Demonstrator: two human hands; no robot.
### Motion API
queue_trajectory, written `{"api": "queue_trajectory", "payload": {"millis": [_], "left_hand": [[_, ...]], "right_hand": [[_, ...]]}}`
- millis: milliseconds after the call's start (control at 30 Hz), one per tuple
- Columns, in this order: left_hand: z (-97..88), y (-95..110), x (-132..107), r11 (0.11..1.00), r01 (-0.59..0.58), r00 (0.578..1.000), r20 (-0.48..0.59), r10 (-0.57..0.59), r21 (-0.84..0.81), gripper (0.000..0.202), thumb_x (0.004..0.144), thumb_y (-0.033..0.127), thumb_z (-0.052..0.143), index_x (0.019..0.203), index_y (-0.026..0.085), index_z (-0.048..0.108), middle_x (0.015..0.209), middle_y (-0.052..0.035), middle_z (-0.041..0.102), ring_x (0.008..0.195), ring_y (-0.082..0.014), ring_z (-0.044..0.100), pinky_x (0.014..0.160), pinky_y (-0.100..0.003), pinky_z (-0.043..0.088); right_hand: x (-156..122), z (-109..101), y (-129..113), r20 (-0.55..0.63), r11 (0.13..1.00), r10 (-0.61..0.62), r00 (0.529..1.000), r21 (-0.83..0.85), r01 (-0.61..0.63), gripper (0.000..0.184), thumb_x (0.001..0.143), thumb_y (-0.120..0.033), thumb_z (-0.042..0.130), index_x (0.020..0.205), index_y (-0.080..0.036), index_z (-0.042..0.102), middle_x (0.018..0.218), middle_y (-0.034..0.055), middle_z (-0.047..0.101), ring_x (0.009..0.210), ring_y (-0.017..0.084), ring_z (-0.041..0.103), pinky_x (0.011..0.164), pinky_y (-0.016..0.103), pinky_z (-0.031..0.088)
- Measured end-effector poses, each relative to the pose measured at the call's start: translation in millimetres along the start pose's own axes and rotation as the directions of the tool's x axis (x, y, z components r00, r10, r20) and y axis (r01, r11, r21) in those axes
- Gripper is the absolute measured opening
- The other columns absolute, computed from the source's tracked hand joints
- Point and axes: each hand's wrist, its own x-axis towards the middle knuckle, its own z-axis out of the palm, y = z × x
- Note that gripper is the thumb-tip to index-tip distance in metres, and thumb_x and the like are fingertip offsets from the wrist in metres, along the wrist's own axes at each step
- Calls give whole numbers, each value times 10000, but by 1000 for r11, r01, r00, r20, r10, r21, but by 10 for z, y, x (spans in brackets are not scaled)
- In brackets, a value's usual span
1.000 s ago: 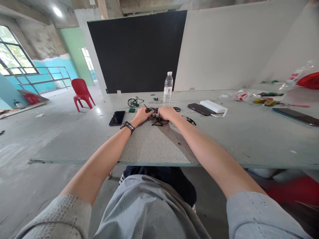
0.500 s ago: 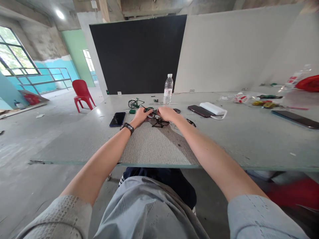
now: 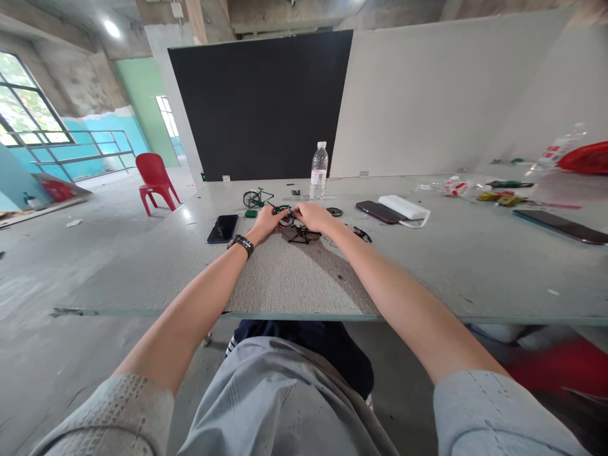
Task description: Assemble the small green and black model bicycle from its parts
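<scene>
Both my arms reach far out over a grey table [image 3: 475,278]. My left hand [image 3: 266,221], with a black watch on its wrist, and my right hand [image 3: 314,216] are closed around a small black model wheel [image 3: 287,219] held between them. Just below the hands, a black wire-like model bicycle frame [image 3: 304,236] lies on a grey woven mat [image 3: 294,278]. A finished small green model bicycle [image 3: 257,197] stands behind my left hand. A loose black tyre [image 3: 335,211] lies to the right of my right hand.
A dark phone [image 3: 221,228] lies left of my hands, and a water bottle [image 3: 318,171] stands behind them. Another phone [image 3: 378,211] and a white power bank [image 3: 405,207] lie to the right. Tools and wrappers sit far right. A red chair [image 3: 154,180] stands on the floor at left.
My hands stay together on the small wheel with only slight finger movement. The view has shifted a little as my head moved.
</scene>
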Motion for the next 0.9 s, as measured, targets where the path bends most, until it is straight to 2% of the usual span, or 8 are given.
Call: {"api": "queue_trajectory", "payload": {"millis": [133, 367, 667, 800, 900], "left_hand": [[-2, 27, -23, 999, 25, 1000, 3, -25, -28, 274, 953, 361, 727, 801, 148, 645, 731, -59, 731, 529, -135, 668, 446, -196, 462], [-2, 40, -29, 998, 47, 999, -4, -48, -47, 278, 952, 340, 716, 769, 152, 623, 725, -61, 733, 508, -132, 660, 436, -199, 475], [-6, 16, -1, 997, 53, 999, -7, -53, -55, 258, 943, 355, 718, 802, 151, 644, 771, -61, 751, 515, -129, 661, 429, -199, 460], [-23, 36, -12, 999, 32, 999, 4, -32, -26, 253, 956, 337, 701, 798, 145, 652, 762, -70, 745, 545, -138, 677, 463, -212, 483], [-28, 47, -15, 1000, 26, 1000, 7, -26, -2, 255, 964, 344, 694, 811, 142, 664, 761, -74, 745, 558, -142, 680, 481, -215, 487]], "right_hand": [[0, -32, -2, 17, 998, 0, 1000, 55, -1, 228, 1077, -293, 436, 1006, -190, 627, 986, 133, 707, 716, 206, 582, 640, 319, 333], [24, -70, 53, 60, 996, -12, 998, 85, 7, 219, 1051, -262, 502, 856, -202, 581, 800, 71, 630, 641, 172, 513, 642, 320, 304], [59, -26, 109, 65, 991, -42, 997, 130, 34, 262, 1033, -268, 520, 777, -216, 519, 733, 29, 586, 613, 160, 481, 615, 320, 307], [69, 16, 145, 41, 927, -31, 999, 375, 14, 330, 1047, -336, 524, 739, -220, 507, 663, -7, 547, 619, 156, 513, 649, 308, 376], [57, 44, 163, 78, 772, -11, 997, 635, -41, 355, 1046, -334, 534, 715, -221, 472, 627, -41, 452, 602, 132, 477, 669, 297, 452]]}}
